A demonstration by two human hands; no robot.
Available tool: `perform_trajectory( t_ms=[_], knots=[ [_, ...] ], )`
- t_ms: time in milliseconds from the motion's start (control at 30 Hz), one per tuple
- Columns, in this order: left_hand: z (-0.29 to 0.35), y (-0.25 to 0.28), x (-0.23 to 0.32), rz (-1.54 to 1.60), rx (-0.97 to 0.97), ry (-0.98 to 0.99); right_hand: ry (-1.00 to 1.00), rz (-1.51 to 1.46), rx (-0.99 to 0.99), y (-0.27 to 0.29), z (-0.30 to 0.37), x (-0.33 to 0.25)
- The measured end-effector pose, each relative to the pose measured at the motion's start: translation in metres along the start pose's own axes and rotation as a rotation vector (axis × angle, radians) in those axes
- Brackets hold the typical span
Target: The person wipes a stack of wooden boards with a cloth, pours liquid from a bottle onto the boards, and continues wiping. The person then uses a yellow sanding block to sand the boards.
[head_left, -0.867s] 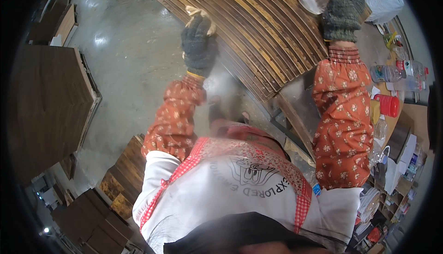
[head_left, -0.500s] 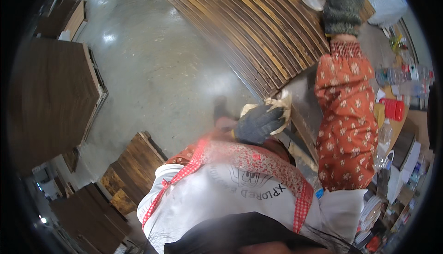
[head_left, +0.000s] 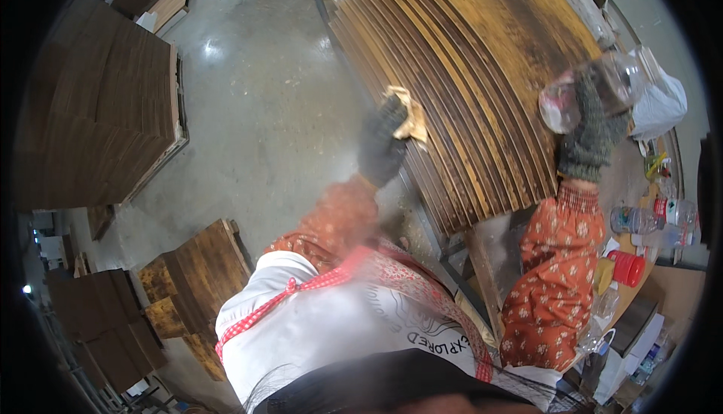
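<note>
My left hand [head_left: 382,139], in a dark glove, is closed on a crumpled tan cloth [head_left: 411,118] at the left edges of a stack of brown wooden boards [head_left: 482,105]. The boards lie fanned in steps, so several narrow edges show side by side. On the right, my right hand [head_left: 591,137], in a grey knit glove, grips a clear plastic bottle [head_left: 559,108] with something pinkish in it. That bottle is tipped on its side over the right part of the top board. Patterned orange sleeves cover both forearms.
Plastic bottles [head_left: 636,220], a red-lidded container [head_left: 626,268] and a white plastic bag [head_left: 659,105] crowd the right side. A tall stack of dark boards [head_left: 98,105] stands at the left. Mottled wooden panels [head_left: 199,271] sit at lower left. Grey floor [head_left: 256,105] lies between.
My left hand has moved with the cloth from in front of my apron, forward to the boards' left edges. My right hand still holds the bottle, now fully visible. The view has shifted.
</note>
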State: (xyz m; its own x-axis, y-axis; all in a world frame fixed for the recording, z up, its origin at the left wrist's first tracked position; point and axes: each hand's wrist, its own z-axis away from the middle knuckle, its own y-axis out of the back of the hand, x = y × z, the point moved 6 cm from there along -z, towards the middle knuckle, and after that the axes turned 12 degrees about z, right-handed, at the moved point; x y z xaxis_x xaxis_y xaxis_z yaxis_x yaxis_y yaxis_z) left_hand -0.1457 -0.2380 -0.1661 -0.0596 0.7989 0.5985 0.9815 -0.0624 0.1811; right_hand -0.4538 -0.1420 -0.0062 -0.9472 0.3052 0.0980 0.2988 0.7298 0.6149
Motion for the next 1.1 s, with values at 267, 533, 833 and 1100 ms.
perform_trajectory(
  t_ms=[267,533,833,1100],
  knots=[
    [-0.104,0.032,-0.155,0.212,0.186,0.040,-0.064,0.093,-0.043,0.014,0.023,0.023],
    [-0.174,0.061,-0.249,-0.137,0.175,0.509,-0.639,-0.234,-0.045,0.024,0.030,0.029],
    [-0.183,-0.037,-0.131,-0.092,-0.031,-0.104,-1.008,-0.911,0.155,0.012,0.059,0.057],
    [-0.055,-0.091,0.052,0.708,-0.373,-0.254,-1.000,-1.056,0.041,0.010,0.049,0.042]
  ],
)
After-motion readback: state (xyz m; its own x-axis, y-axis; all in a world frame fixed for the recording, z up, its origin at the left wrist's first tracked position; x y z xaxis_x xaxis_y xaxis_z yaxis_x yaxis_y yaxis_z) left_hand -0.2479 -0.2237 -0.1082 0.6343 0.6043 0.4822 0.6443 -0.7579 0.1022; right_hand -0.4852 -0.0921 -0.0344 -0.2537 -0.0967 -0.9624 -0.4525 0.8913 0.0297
